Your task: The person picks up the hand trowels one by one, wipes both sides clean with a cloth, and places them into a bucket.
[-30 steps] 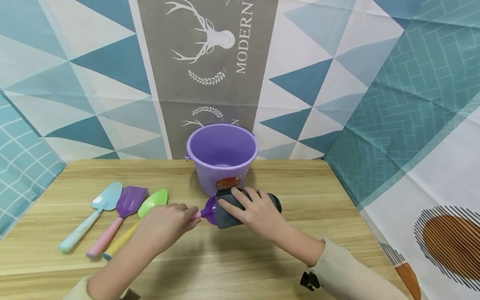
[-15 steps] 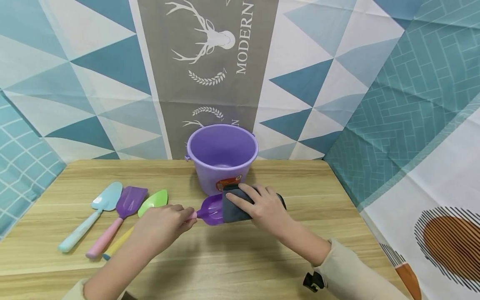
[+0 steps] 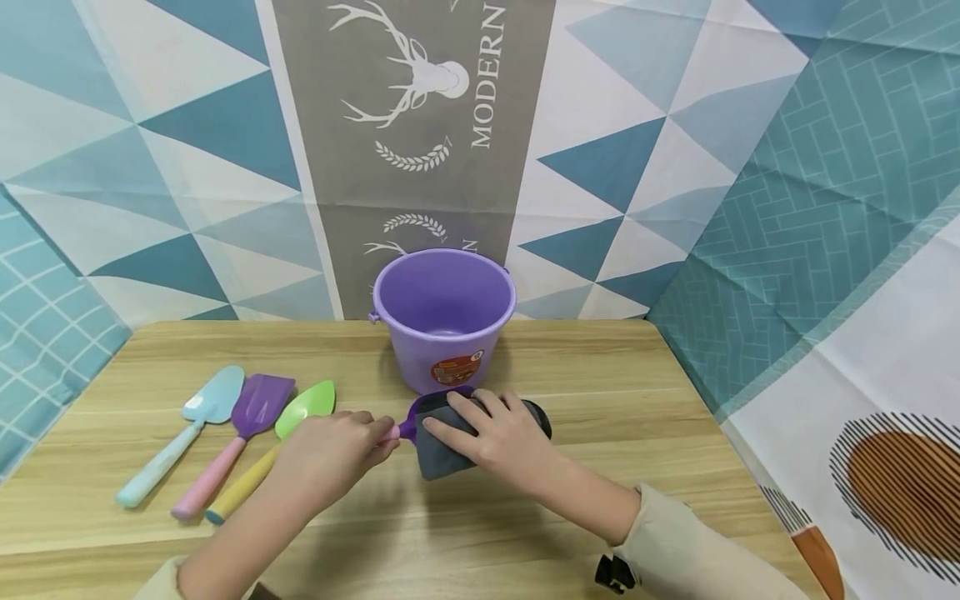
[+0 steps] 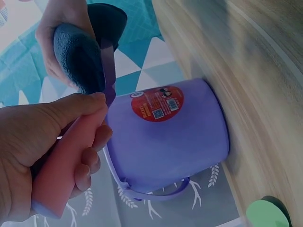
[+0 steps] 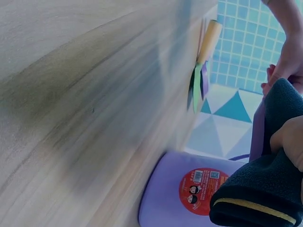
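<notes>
My left hand grips the pink handle of a toy shovel whose purple blade points right. In the left wrist view the thumb lies along the handle and the fingers curl round it. My right hand holds a dark grey cloth against the blade, covering most of it. The right wrist view shows the cloth folded thick, with a yellow stripe near its edge, and the blade's purple side beside it. Both hands are held above the table, just in front of a purple bucket.
Left on the wooden table lie a light blue trowel, a purple shovel with pink handle and a green trowel with yellow handle. The bucket stands near the back edge. Patterned cloths hang behind and at the sides.
My right hand slid the cloth right, baring more of the blade, then back left and nearer over it. The left hand stays almost in place on the handle.
</notes>
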A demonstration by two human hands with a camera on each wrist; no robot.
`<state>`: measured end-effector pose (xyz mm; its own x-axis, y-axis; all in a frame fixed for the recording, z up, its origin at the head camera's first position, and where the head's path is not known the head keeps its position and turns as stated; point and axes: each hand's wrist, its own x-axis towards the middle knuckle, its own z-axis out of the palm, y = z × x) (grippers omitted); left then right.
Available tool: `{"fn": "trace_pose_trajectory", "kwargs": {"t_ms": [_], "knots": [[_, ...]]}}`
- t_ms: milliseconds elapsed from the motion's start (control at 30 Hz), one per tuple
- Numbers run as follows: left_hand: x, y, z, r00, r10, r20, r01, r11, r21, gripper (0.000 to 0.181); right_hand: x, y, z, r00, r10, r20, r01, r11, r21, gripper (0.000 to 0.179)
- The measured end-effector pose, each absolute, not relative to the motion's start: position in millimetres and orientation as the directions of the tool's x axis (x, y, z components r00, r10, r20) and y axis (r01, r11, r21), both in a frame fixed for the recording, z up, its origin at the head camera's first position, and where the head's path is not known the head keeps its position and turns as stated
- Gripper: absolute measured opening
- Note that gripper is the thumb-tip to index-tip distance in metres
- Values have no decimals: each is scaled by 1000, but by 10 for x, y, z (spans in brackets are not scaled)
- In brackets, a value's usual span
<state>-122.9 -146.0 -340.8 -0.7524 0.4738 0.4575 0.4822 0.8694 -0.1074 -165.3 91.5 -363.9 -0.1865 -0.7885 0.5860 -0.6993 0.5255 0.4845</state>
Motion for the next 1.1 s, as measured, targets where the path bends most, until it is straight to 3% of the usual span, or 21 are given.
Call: {"fn": "trace_pose_trajectory", "kwargs": {"t_ms": [300,633,767,867,1000,1100], "knots": [[-1231,-1552,-3421,-694,499,519,515,848,-127,22,-1683,1047,-3619,-299,-790,535,-718,556,419,40],[-1220,-1675,-3495,-656,495,570,534,838,-113,23,-1815,1255,-3634,-366,-745,558,-711,610,348,40],[-1224,-1692,-3483,-646,479,594,544,835,-81,23,-1854,1332,-3624,-470,-680,563,-731,657,184,58],[-1232,-1705,-3480,-639,456,619,540,840,-61,22,-1873,1361,-3613,-579,-587,566,-726,687,-30,71],[-1232,-1708,-3491,-654,421,629,527,849,-20,16,-1890,1349,-3600,-699,-434,568,-679,651,-340,64],[-1225,-1697,-3503,-679,395,619,516,856,20,14,-1893,1322,-3612,-735,-348,582,-660,566,-494,56]]}}
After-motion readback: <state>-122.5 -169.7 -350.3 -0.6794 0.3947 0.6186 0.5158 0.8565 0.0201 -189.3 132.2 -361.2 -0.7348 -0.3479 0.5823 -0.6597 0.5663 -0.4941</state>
